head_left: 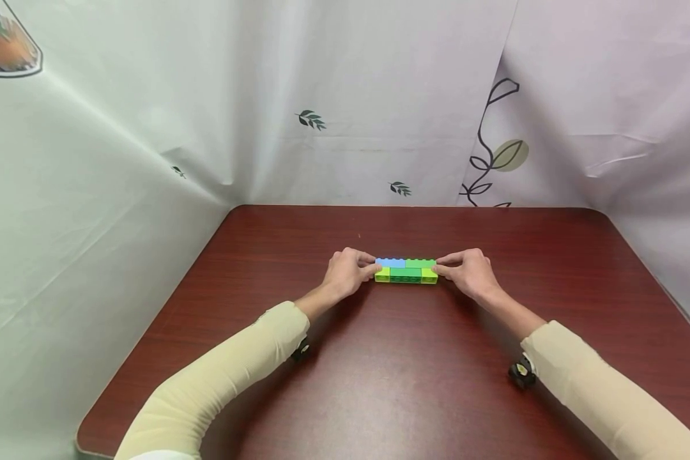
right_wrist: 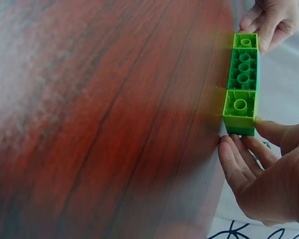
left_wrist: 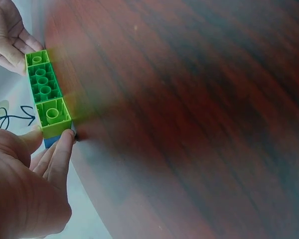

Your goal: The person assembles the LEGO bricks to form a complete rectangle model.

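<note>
A short bar of joined toy building bricks (head_left: 405, 272) is held crosswise near the table's far half. Its near layer has a green brick (right_wrist: 243, 69) between two lime-green ones, their hollow undersides turned toward the wrist cameras. Behind lies a layer with a blue brick (head_left: 390, 262) on the left and a lighter green brick (head_left: 420, 262) on the right. My left hand (head_left: 345, 273) pinches the left end between thumb and fingers. At the other end, my right hand (head_left: 473, 273) grips it the same way. Fingertips cover parts of both ends.
The dark red wooden table (head_left: 391, 383) has rounded corners. Pale cloth (head_left: 368, 83) printed with leaves hangs behind it and at both sides. A small black device (head_left: 521, 372) is strapped at the right wrist, and another (head_left: 301, 349) at the left.
</note>
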